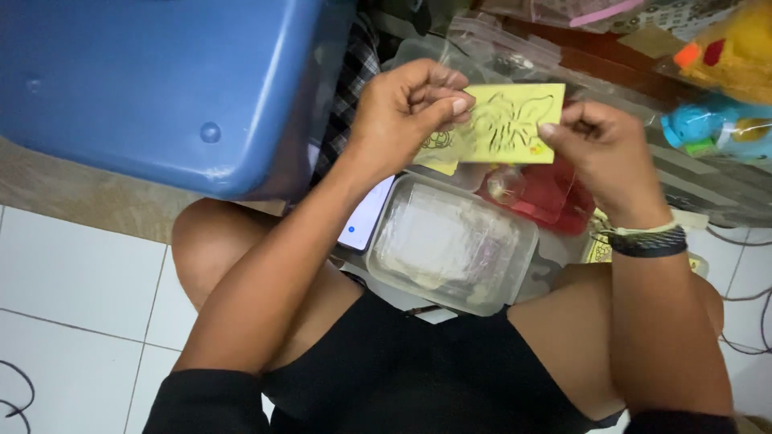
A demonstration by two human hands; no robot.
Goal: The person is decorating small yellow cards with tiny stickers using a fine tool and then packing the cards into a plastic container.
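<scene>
Where the two hands meet above the lap, a yellow paper card (503,124) with a dark line drawing is held flat toward the camera, its long axis running left to right between them. The left hand (402,108) pinches the card's left end, thumb and forefinger closed over the edge and the other fingers curled above it; the right hand (603,149) pinches the right end near the lower corner, forefinger tip on the face. Both hands therefore grasp the card, each at one short edge, equally near to it, and the card is lifted clear of everything beneath.

Just below the card lies a clear plastic lidded box (452,245), rectangular, with pale contents, resting between the knees. Beside its left edge a phone (366,217) shows a white screen with a small blue dot. To the right of the box a red transparent container (543,193) sits partly behind the card. A second yellow sheet (599,245) shows below the right wrist, which carries a dark banded bracelet (647,239). A large blue plastic tub (161,88) fills the upper left, standing on the white tiled floor (72,297). At the upper right lie clear bags and bright toys (724,88) in yellow, blue and orange.
</scene>
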